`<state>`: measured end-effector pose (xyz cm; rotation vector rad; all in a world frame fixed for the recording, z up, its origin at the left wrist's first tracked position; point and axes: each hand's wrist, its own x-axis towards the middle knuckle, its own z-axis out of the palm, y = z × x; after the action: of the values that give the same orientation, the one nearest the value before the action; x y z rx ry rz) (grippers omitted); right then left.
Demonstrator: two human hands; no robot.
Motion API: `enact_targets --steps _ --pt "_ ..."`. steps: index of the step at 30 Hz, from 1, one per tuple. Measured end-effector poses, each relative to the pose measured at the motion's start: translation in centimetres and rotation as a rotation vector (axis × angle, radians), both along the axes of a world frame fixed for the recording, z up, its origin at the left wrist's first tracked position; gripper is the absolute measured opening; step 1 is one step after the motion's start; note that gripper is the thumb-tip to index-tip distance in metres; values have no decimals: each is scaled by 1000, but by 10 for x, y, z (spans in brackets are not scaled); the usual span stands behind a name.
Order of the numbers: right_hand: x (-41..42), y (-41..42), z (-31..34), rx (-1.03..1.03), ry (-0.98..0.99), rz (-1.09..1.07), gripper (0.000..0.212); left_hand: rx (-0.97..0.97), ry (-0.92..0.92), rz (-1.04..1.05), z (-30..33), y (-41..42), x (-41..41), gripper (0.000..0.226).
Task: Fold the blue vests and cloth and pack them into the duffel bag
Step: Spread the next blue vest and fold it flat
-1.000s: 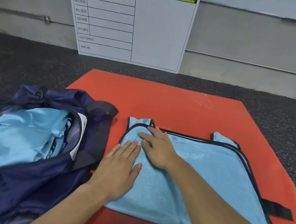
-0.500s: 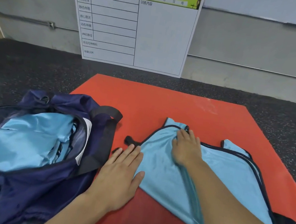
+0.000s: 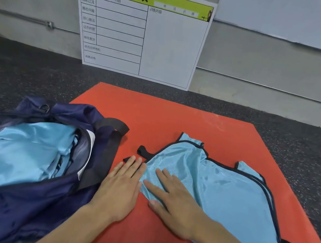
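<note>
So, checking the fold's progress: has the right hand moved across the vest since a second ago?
Yes. The right hand has slid from the vest's collar toward the person, beside the left hand.

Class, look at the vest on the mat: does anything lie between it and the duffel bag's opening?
Only the left hand, flat on the red mat, lies between the vest and the duffel bag. The opening already holds blue fabric.

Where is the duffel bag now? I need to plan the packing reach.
In the head view the navy duffel bag lies open at lower left, half on the orange mat, just beside the left hand.
</note>
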<state>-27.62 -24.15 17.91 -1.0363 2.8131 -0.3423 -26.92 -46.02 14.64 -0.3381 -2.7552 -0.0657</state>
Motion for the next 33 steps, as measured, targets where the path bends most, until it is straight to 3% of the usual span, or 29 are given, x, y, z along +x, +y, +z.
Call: enact_targets --steps 7,10,16,19,24,30,33 --pt "34 5 8 74 -37 78 51 64 -17 2 7 -4 -1 62" --pt "33 -12 6 87 -32 37 70 91 5 -5 16 2 0 61" --pt "10 -52 -4 49 18 -98 60 120 53 -10 25 2 7 56" --pt "-24 -72 -7 22 60 -212 75 142 59 9 28 -4 9 57" --pt "-72 -82 12 -7 50 -351 56 146 37 28 23 -17 10 58" --pt "-14 -40 10 101 38 -243 76 103 -87 10 19 -17 17 58" --pt "24 -19 6 142 23 -238 76 98 -117 -24 19 -13 24 57"
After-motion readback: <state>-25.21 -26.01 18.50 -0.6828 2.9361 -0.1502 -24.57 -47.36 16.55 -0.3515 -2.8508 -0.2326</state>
